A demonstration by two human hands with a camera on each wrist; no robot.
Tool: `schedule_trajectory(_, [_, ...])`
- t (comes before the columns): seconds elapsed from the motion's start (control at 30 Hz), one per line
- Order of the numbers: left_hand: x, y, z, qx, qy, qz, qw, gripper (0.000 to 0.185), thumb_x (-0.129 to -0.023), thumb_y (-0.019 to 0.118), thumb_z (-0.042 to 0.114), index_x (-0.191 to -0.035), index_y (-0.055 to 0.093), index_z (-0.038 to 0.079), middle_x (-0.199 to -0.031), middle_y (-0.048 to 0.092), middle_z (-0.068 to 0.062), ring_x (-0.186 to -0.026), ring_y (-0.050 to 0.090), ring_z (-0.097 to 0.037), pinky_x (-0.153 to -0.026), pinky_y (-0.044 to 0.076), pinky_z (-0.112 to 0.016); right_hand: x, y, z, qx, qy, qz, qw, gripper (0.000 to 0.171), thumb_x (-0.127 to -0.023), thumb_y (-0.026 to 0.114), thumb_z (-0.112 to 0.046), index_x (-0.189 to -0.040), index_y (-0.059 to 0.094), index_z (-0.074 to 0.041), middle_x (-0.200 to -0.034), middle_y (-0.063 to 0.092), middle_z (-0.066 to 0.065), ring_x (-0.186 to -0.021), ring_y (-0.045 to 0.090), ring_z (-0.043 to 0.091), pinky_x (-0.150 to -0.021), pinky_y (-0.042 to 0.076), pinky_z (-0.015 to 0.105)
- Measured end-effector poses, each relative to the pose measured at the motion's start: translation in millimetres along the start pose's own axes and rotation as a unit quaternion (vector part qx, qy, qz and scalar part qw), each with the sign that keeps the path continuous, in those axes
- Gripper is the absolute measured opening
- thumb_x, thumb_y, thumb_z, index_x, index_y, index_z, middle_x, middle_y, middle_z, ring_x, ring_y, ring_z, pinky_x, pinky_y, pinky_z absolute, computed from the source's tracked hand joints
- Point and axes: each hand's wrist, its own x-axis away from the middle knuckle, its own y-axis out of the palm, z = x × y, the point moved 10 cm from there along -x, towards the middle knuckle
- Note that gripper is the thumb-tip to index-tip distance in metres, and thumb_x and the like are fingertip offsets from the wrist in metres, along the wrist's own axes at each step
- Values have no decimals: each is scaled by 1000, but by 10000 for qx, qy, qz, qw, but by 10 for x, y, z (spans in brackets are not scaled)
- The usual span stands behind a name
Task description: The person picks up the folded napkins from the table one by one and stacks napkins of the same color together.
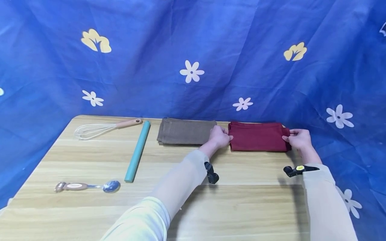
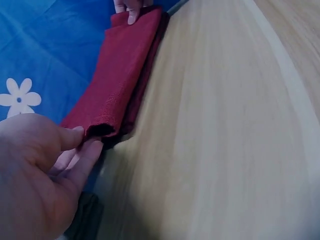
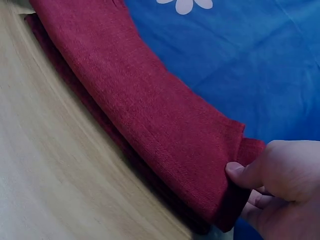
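Two folded cloths lie side by side at the far edge of the wooden bench [image 1: 247,201]: one dark red cloth [image 1: 257,136] and one brown cloth [image 1: 185,131]. One wire whisk [image 1: 104,128] with a wooden handle, one teal rod [image 1: 138,150] and one spoon [image 1: 87,186] lie on the bench's left half, well apart from the hands. A blue sheet with white and yellow flowers [image 1: 193,60] hangs behind the bench and falls past its right edge.

The left hand [image 1: 221,136] sits between the two cloths, touching the red cloth's left end; its forearm crosses the bench diagonally and covers the brown cloth's near right corner. In the left wrist view, thumb and fingers [image 2: 82,157] pinch the open folded edge of the red cloth. The right hand [image 1: 297,138] holds the cloth's right end; in the right wrist view, the thumb lies on top of the fold and the fingers [image 3: 257,200] curl beneath it, clamping the layers. The red cloth rests flat on the bench, stretched between both hands, its long edge parallel to the back edge. Both arms wear pale sleeves.
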Motion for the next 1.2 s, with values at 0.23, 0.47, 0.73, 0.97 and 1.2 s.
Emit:
schedule_trajectory(0.23, [-32, 86, -91, 438, -136, -105, 9989, 19, -91, 88, 21, -102, 78, 8, -80, 78, 3, -88, 73, -13, -91, 56, -29, -48, 46, 115, 180, 57, 162, 9997, 46, -95, 80, -14, -126, 65, 17, -94, 77, 15, -68, 56, -5, -63, 46, 12])
schedule_trajectory(0.47, [-31, 128, -165, 1380, -119, -436, 9894, 23, -92, 85, 11, -108, 75, -1, -85, 79, -7, -75, 77, -15, -76, 61, -26, -17, 116, 174, -83, 27, 53, 9999, 48, -98, 79, -18, -127, 65, 17, -98, 76, 14, -75, 56, -4, -65, 46, 12])
schedule_trajectory(0.73, [-10, 183, -182, 2470, -220, -720, 9661, 22, -92, 79, -5, -111, 70, -11, -95, 78, -21, -86, 79, -29, -72, 64, -30, 10, 146, 189, -499, 88, 181, 9986, 46, -95, 80, -11, -129, 64, 16, -98, 76, 11, -71, 58, -7, -62, 50, 12])
schedule_trajectory(0.97, [-10, 171, -198, 2456, -270, -667, 9667, 23, -93, 79, -3, -114, 71, -9, -97, 78, -19, -88, 78, -27, -74, 63, -29, -5, 143, 177, -547, 199, 425, 9974, 44, -95, 81, -10, -127, 66, 14, -93, 75, 7, -67, 58, -9, -60, 51, 12])
schedule_trajectory(1.2, [-20, 154, -182, 2528, -219, -547, 9657, 25, -93, 80, -2, -116, 72, -7, -100, 78, -18, -88, 78, -26, -75, 63, -29, -26, 106, 183, -875, 245, 791, 9927, 44, -92, 82, -7, -129, 68, 11, -81, 71, -9, -67, 58, -10, -62, 50, 11])
